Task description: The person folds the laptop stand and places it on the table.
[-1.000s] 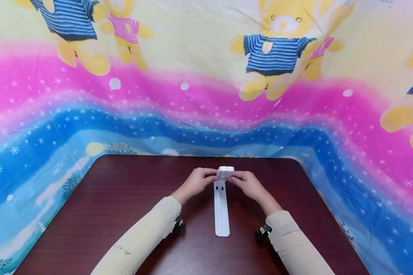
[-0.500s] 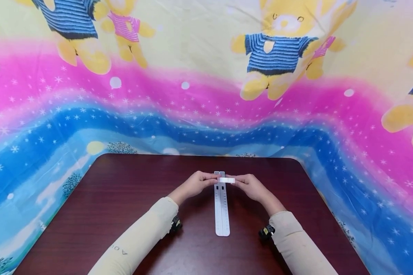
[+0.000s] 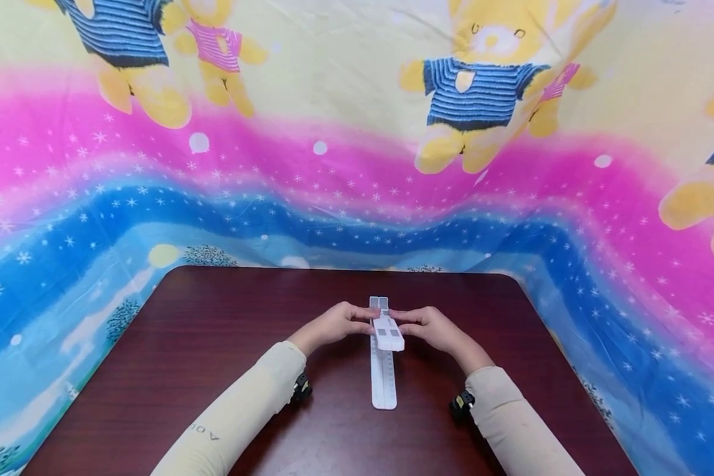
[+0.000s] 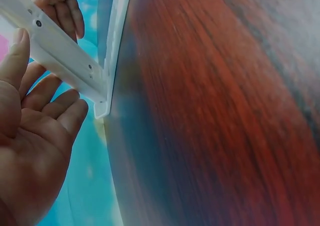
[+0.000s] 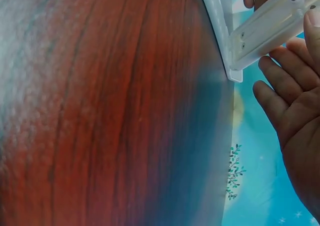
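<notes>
A white folding stand (image 3: 383, 393) lies lengthwise on the table, its long flat base split by a centre line. Its hinged upper part (image 3: 389, 338) is raised off the base and slants towards me, with grey pads on top. From the left side my left hand (image 3: 332, 324) holds this part between thumb and fingers. My right hand (image 3: 433, 327) pinches it from the opposite side. In the left wrist view the stand's arm (image 4: 70, 61) rises at an angle from the base, with small dark screws along it. The right wrist view shows the arm (image 5: 265, 31) meeting the base at a corner.
The dark red wooden table (image 3: 226, 311) has rounded far corners. Behind and beside it hangs a cloth (image 3: 345, 192) printed with bears and snowflakes. A small black device (image 3: 461, 403) is worn at the right wrist, another (image 3: 301, 389) at the left.
The stand's upper part has swung from upright, through edge-on, down towards me over the base. Both hands stay on it and have moved slightly nearer. The base has stayed in place.
</notes>
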Tool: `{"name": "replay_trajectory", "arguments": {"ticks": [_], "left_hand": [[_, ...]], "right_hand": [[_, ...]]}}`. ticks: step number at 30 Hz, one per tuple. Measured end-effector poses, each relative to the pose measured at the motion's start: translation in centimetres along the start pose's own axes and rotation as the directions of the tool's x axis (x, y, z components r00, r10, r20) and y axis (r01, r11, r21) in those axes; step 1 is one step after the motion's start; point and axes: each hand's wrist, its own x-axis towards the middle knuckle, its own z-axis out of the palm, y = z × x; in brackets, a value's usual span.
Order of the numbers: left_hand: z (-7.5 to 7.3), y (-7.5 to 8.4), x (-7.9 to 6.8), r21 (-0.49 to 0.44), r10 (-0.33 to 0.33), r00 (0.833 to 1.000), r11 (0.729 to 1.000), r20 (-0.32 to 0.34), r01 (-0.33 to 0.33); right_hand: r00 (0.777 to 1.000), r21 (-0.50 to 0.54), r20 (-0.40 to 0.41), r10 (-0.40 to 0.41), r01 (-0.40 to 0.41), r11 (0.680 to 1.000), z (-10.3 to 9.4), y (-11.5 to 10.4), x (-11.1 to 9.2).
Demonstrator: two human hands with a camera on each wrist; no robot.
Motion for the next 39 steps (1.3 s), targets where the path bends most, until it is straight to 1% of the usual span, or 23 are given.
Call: {"name": "replay_trajectory", "arguments": {"ticks": [4, 9, 14, 20, 23, 26, 29, 32, 34, 39], "left_hand": [[-0.1, -0.1, 0.0, 0.033, -0.007, 1.000, 0.999, 0.027, 0.007], [-0.1, -0.3, 0.1, 0.072, 0.007, 0.999, 0.997, 0.053, -0.011], [0.1, -0.5, 0.1, 0.117, 0.017, 0.997, 0.993, 0.074, -0.026], [0.3, -0.6, 0.0, 0.210, 0.019, 0.996, 0.977, 0.093, -0.038], [0.5, -0.8, -0.1, 0.241, 0.002, 0.995, 0.970, 0.100, -0.026], [0.8, -1.1, -0.1, 0.274, 0.006, 0.995, 0.961, 0.101, -0.034], [1.0, -1.3, -0.1, 0.325, 0.025, 0.994, 0.944, 0.109, -0.059], [1.2, -1.3, 0.0, 0.390, 0.033, 0.992, 0.917, 0.120, -0.077], [1.3, -1.2, 0.0, 0.427, 0.035, 0.991, 0.900, 0.131, -0.088], [1.4, -0.5, 0.1, 0.483, 0.035, 0.988, 0.869, 0.152, -0.105]], "right_hand": [[1.000, -0.005, 0.023, -0.016, 0.016, 1.000, 0.0, 0.2, 0.1], [0.997, -0.018, 0.055, -0.054, 0.055, 0.998, -0.1, 0.3, 0.2], [0.994, -0.017, 0.083, -0.066, 0.067, 0.998, 0.2, 0.5, 0.1], [0.991, -0.045, 0.109, -0.080, 0.086, 0.995, 0.6, 0.8, 0.0], [0.990, -0.056, 0.123, -0.066, 0.073, 0.996, 0.9, 0.9, -0.1], [0.991, -0.066, 0.125, -0.053, 0.061, 0.996, 1.1, 0.9, -0.1], [0.991, -0.093, 0.120, -0.053, 0.065, 0.994, 1.3, 1.0, -0.1], [0.991, -0.132, 0.120, -0.060, 0.076, 0.988, 1.6, 1.2, 0.0], [0.990, -0.152, 0.127, -0.060, 0.080, 0.985, 1.6, 1.2, 0.0], [0.989, -0.211, 0.139, -0.052, 0.080, 0.974, 1.6, 1.1, 0.2]]}}
